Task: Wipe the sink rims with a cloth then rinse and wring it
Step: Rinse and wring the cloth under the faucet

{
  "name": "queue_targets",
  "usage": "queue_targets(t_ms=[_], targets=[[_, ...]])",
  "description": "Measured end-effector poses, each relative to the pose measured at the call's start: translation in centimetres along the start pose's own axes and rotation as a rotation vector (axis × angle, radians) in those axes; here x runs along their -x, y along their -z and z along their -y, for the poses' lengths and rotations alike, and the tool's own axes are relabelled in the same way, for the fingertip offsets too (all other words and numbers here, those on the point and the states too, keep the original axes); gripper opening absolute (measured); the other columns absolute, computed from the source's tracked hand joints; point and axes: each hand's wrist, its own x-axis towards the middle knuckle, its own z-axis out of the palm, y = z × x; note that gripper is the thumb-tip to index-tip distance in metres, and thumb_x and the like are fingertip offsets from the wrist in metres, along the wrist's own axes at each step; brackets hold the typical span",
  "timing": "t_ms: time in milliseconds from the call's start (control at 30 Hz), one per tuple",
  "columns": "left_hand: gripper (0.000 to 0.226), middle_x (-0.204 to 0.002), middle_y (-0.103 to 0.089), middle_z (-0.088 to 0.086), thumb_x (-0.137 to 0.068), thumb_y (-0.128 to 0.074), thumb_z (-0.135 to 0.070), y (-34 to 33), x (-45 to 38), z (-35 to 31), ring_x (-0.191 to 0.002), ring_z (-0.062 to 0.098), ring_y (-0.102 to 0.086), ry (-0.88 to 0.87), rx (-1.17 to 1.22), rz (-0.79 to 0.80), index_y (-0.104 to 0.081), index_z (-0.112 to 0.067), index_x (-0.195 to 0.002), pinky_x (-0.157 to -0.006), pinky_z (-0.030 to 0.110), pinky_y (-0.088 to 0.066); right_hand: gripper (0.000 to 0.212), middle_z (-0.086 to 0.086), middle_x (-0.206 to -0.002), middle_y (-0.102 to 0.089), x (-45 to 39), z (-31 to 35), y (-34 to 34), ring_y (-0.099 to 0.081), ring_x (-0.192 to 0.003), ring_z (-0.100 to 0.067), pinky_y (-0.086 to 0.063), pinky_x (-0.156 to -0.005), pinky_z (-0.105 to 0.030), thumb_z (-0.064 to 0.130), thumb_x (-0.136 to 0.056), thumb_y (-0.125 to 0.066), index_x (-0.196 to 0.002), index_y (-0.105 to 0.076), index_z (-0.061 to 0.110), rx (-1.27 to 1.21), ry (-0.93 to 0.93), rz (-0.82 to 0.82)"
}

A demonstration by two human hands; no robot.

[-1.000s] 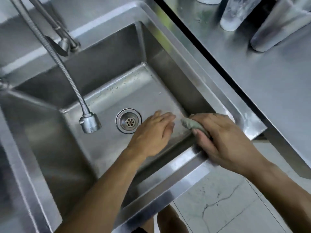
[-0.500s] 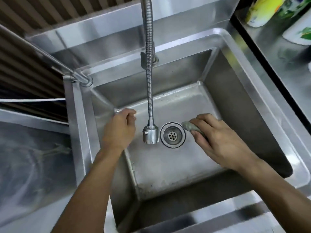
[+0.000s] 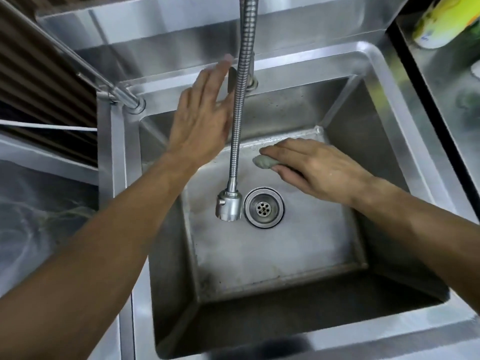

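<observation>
A steel sink (image 3: pixel 384 74) fills the view, with a round drain (image 3: pixel 263 207) in its floor. A flexible metal faucet hose (image 3: pixel 240 105) hangs down the middle and ends in a spray head (image 3: pixel 228 207) beside the drain. My right hand (image 3: pixel 314 167) is inside the basin, right of the hose, gripping a small grey-green cloth (image 3: pixel 265 161) whose end sticks out past the fingers. My left hand (image 3: pixel 202 115) is raised with straight fingers, just left of the hose near the back rim, holding nothing.
A metal pipe (image 3: pixel 104 84) runs in from the upper left to the sink's back left corner. A steel counter (image 3: pixel 454 100) on the right carries a yellow-green container (image 3: pixel 444 22). A second steel surface (image 3: pixel 39 203) lies on the left.
My left hand has lifted from the basin's left wall up toward the faucet hose and opened flat. My right hand with the cloth shifted from the drain toward the back right of the basin.
</observation>
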Motion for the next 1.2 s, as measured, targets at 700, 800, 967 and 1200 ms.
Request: queue_targets(t_ms=[700,800,967,1200], targets=[[0.082,-0.171,-0.016,0.002,-0.090,-0.049,-0.022,-1.2,3.4,-1.5,-0.149,0.034,-0.026,0.202,0.099,0.247,-0.013,-0.016,-0.164,-0.101,0.050,-0.036,0.038,-0.006,-0.129,-0.070,0.2,0.0,-1.6,-0.069,-0.114,-0.027,-0.061,-0.087,-0.049,0.026,-0.109,-0.054,-0.144,-0.060,0.012,-0.131,0.171,-0.060],[0.059,-0.149,-0.057,0.001,-0.094,-0.047,-0.014,-0.5,7.3,-2.9,-0.128,0.029,-0.051,0.270,0.255,0.038,-0.045,-0.017,-0.153,-0.097,0.045,-0.047,0.038,-0.005,-0.131,-0.069,0.4,0.3,-1.8,-0.069,-0.112,-0.026,-0.061,-0.085,-0.049,0.024,-0.107,-0.057,-0.143,-0.060,0.012,-0.154,0.159,-0.058],[0.031,-0.102,-0.067,0.005,-0.089,-0.056,0.000,1.7,13.2,-6.7,-0.094,0.022,-0.060,0.538,0.453,-0.281,-0.072,-0.008,-0.115,-0.080,0.034,-0.051,0.037,-0.004,-0.130,-0.070,1.0,1.1,-2.1,-0.070,-0.110,-0.023,-0.061,-0.085,-0.046,0.021,-0.106,-0.061,-0.141,-0.062,0.011,-0.190,0.156,-0.055],[0.038,-0.108,-0.064,-0.019,-0.088,-0.069,-0.045,3.3,18.7,-11.2,-0.078,0.005,-0.061,0.592,0.670,0.409,-0.056,-0.033,-0.122,-0.075,0.035,-0.056,0.036,0.000,-0.124,-0.072,3.9,4.0,-4.5,-0.069,-0.104,-0.016,-0.061,-0.082,-0.040,0.027,-0.103,-0.062,-0.137,-0.063,0.012,-0.310,0.136,0.009]])
